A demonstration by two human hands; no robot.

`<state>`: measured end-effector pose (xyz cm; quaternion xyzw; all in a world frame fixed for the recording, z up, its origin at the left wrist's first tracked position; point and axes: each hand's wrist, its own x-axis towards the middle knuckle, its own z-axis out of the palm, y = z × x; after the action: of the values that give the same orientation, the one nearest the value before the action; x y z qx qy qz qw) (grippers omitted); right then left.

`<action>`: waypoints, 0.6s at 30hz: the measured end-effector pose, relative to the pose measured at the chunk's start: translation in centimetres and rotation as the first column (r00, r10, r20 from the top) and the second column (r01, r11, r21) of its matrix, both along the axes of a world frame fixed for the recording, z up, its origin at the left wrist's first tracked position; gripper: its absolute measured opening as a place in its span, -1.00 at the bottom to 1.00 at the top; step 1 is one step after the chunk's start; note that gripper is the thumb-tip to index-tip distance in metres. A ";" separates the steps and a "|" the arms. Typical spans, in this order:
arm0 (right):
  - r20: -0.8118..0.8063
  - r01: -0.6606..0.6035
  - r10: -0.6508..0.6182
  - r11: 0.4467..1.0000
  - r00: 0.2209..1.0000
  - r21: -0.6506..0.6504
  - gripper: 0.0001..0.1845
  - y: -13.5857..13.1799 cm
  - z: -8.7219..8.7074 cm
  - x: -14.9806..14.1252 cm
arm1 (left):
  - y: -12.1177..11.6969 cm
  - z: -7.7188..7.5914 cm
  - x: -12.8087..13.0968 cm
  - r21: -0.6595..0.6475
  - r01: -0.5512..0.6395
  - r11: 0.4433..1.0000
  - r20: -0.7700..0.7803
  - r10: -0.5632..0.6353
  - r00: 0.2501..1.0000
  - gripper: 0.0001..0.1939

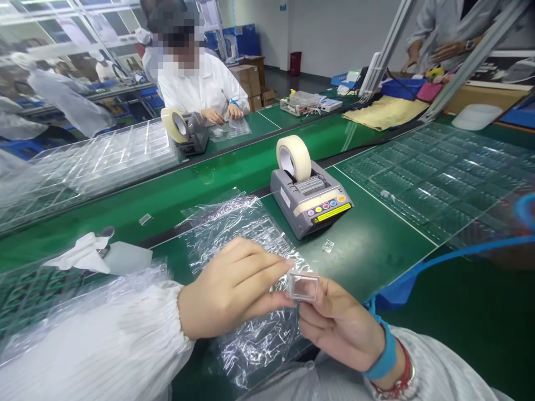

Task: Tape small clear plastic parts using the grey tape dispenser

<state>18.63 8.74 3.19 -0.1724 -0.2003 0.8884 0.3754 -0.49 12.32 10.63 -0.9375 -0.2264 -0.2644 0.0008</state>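
Note:
A small clear rectangular plastic piece with a raised rim (304,286) is held up between both hands. My left hand (236,287) pinches its left edge between thumb and fingertips. On its right side, my right hand (338,320) grips it with thumb and curled fingers; a blue wrist strap (383,352) circles that wrist. Beneath the hands lies crinkled clear plastic film (251,356), partly hidden by them. A grey tape dispenser (311,195) carrying a roll of cream tape (293,157) stands just beyond. One small clear piece (328,246) rests on the green table in front of the dispenser.
Clear compartment trays (443,167) are spread at the right. At the left lie white crumpled tissue (83,252) and more trays (25,295). A blue cord (468,248) crosses the right side. Opposite, a co-worker (204,83) handles clear plastic near another tape dispenser (192,133).

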 end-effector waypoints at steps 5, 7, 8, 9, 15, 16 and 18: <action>-0.037 -0.094 0.092 0.994 0.995 -0.056 -0.71 -0.2 -0.1 0.0 | 0.1 0.5 0.0 0.018 0.006 1.000 -0.050 -0.005 0.999 -0.65; -0.024 -0.101 0.100 0.993 0.995 -0.059 -0.72 -0.2 -0.3 -0.2 | 0.3 0.5 0.3 -0.007 0.015 1.000 -0.063 -0.015 0.998 -0.71; -0.010 -0.106 0.106 0.993 0.994 -0.053 -0.71 -0.2 -0.4 -0.2 | 0.4 0.5 0.3 -0.027 0.021 0.999 -0.066 -0.023 0.998 -0.73; 0.017 -0.112 0.113 0.993 0.993 -0.039 -0.71 -0.1 -0.4 -0.1 | 0.4 0.5 0.4 -0.046 0.024 0.999 -0.069 -0.027 0.997 -0.75; 0.629 0.173 -0.619 0.764 0.470 0.622 -0.70 4.6 0.4 4.0 | 0.2 0.3 0.2 -0.097 -0.029 0.995 -0.100 0.020 0.995 -0.82; 0.628 0.139 -0.743 0.664 0.231 0.734 -0.65 5.9 0.5 5.2 | 0.1 0.2 0.0 -0.095 -0.033 0.995 -0.102 0.023 0.995 -0.83; 0.584 -0.099 -0.811 0.583 -0.029 0.806 -0.56 8.1 0.5 7.3 | 0.1 -0.1 -0.2 -0.092 -0.037 0.995 -0.107 0.027 0.994 -0.85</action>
<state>25.93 16.81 3.69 -0.6133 -0.6246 0.2430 0.4179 -0.65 12.47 10.49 -0.9453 -0.2533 -0.2036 -0.0272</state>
